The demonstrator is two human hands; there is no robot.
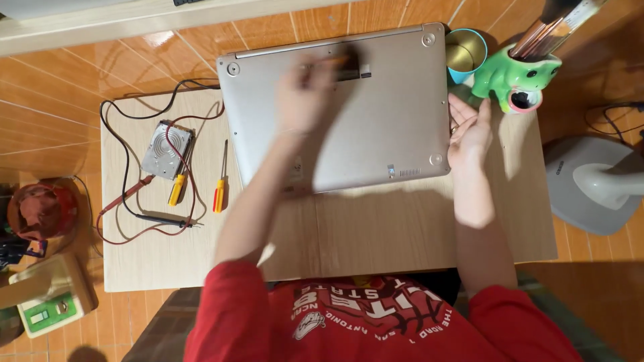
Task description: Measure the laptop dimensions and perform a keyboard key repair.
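We find a silver laptop [349, 114] lying upside down, base plate up, at the far middle of a low pale wooden table [376, 234] set on orange floor tiles. The left hand [305, 94] hovers over the laptop's far edge and is blurred; it seems to pinch a thin orange-handled tool, though we cannot tell this for certain. The right hand [469, 131] rests open, fingers loosely spread, against the laptop's right edge and holds nothing. Left of the laptop lie a yellow-and-red screwdriver [219, 184], a second yellow-handled screwdriver [178, 188] and a small grey metal box [166, 149], ringed by red and black probe leads [127, 194]. At the far right corner stands a green frog-shaped ceramic holder [513, 80] filled with brushes, with a blue round cup [465, 53] just beside it, its inside showing dull gold. A small pale sticker sits near the laptop's near right corner. A grey lamp base [590, 184] stands off the table to the right.
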